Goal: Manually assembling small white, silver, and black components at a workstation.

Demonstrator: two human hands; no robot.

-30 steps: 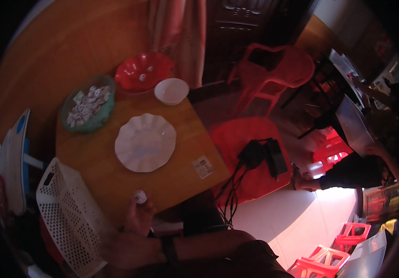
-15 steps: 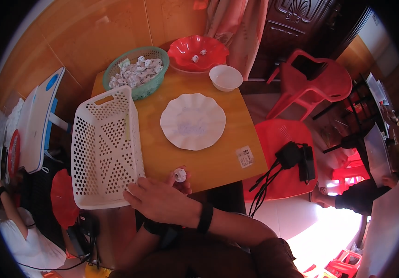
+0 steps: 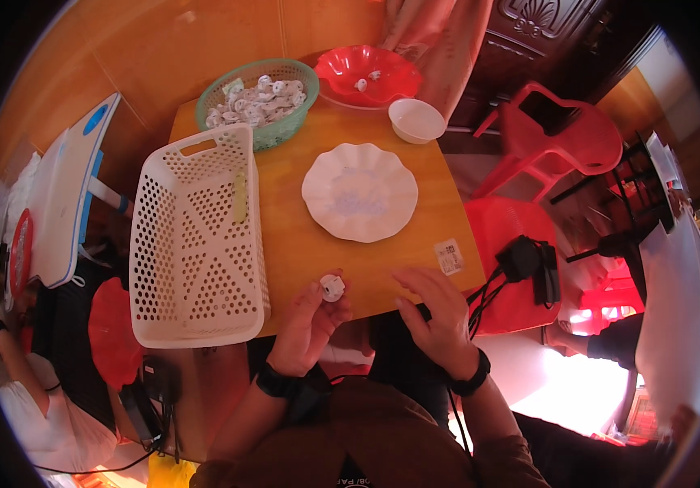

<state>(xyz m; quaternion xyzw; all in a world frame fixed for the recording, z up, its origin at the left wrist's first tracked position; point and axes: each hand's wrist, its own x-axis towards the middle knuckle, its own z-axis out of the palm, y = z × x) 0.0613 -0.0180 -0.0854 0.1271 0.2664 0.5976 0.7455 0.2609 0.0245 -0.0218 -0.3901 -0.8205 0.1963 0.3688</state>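
Near the table's front edge, my left hand (image 3: 299, 332) pinches a small round white plastic piece (image 3: 333, 288) between thumb and fingers. My right hand (image 3: 439, 319) is off to its right, fingers apart and holding nothing. Beyond both hands lies a scalloped white plate (image 3: 359, 232); on it is a pale bluish-purple patch, whether small bits or print I cannot tell. To the left stands a white perforated basket (image 3: 145, 244) with a yellow-green strip inside. A green colander (image 3: 305, 114) at the back left is heaped with similar white pieces.
Behind the plate are a red wavy bowl (image 3: 405, 77) with a few white pieces and a small white bowl (image 3: 417, 122). Right of the table, a red stool (image 3: 488, 220) bears black adapters and cables (image 3: 519, 259). Other people's arms show at the far left and right.
My right hand has moved from the basket's near corner, across my left hand, to the right and opened. My left hand still holds the white piece. The view has shifted slightly.
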